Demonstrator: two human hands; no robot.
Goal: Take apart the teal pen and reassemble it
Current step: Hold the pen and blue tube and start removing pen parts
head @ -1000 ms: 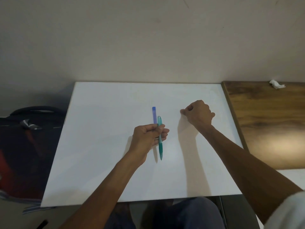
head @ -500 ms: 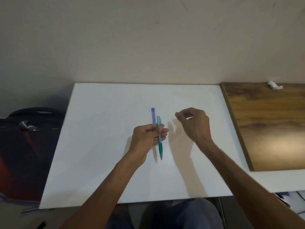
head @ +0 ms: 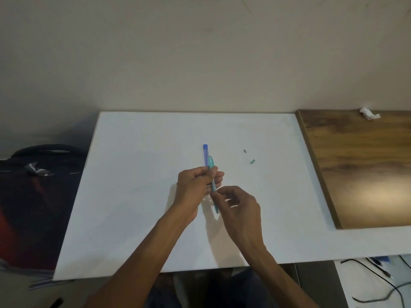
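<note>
My left hand (head: 195, 185) grips the teal pen (head: 211, 172) around its middle, held roughly upright above the white board (head: 138, 196). A blue pen (head: 205, 154) stands just behind it; whether the same hand holds it is hidden by the fingers. My right hand (head: 238, 203) is at the teal pen's lower end, thumb and forefinger close to the tip; I cannot tell whether they touch it. Two small loose parts lie on the board to the right: a tiny grey piece (head: 245, 150) and a small teal piece (head: 252, 161).
A brown wooden table top (head: 360, 170) adjoins the board on the right, with a crumpled white scrap (head: 369, 113) at its back. A dark bag (head: 33, 196) sits to the left. Black cables (head: 378, 283) lie at lower right. A wall rises behind.
My right hand left two small parts on the board at the right, then came back down to the teal pen's lower end. My left hand stayed in place.
</note>
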